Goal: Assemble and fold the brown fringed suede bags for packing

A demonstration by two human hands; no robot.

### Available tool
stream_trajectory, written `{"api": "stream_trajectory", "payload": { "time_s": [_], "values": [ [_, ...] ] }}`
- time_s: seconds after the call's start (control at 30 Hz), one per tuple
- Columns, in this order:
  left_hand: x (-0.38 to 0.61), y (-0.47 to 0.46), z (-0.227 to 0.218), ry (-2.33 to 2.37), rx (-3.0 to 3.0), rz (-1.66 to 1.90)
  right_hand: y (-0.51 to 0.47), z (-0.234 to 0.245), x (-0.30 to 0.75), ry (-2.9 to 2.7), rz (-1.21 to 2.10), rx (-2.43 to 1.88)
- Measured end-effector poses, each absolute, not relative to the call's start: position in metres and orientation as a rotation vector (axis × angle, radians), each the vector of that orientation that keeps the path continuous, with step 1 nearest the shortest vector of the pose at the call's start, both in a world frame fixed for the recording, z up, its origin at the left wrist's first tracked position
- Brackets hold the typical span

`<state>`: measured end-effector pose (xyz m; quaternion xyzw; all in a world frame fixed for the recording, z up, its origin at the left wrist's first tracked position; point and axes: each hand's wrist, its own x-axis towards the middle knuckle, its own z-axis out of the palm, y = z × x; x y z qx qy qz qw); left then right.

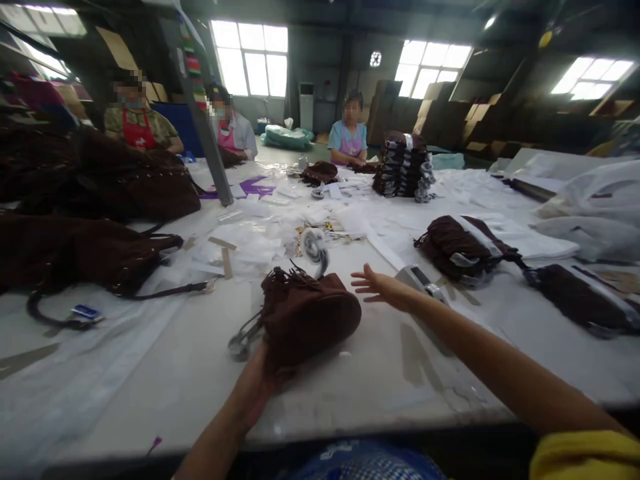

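Note:
A dark brown bag (313,317) lies tilted over the table in front of me, its rounded base toward the right. My left hand (263,373) grips it from below at its left end; the fingers are partly hidden behind the bag. Pale, wrapped hardware or strap ends (315,247) stick up behind the bag, and another blurred grey piece (241,345) hangs at its left. Just right of the bag, my right hand (377,288) is held out with fingers spread, holding nothing. Under my right forearm sits a grey tape dispenser-like object (420,283).
Brown bags (85,253) are heaped at the left beside a grey post (205,113). Wrapped brown bags (465,247) lie at the right, and a tied stack (404,167) stands farther back. Plastic and paper scraps cover the white table (200,380). Several people work across it.

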<state>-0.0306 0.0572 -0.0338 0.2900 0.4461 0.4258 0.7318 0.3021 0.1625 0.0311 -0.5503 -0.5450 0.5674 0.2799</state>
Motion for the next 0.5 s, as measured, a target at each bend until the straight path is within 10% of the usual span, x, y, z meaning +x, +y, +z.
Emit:
{"api": "stream_trajectory", "payload": {
  "time_s": [0.5],
  "values": [
    [0.004,0.025,-0.021,1.172,0.584,0.99,0.05,-0.001,0.264,-1.631,1.035,-1.342]
  ]
}}
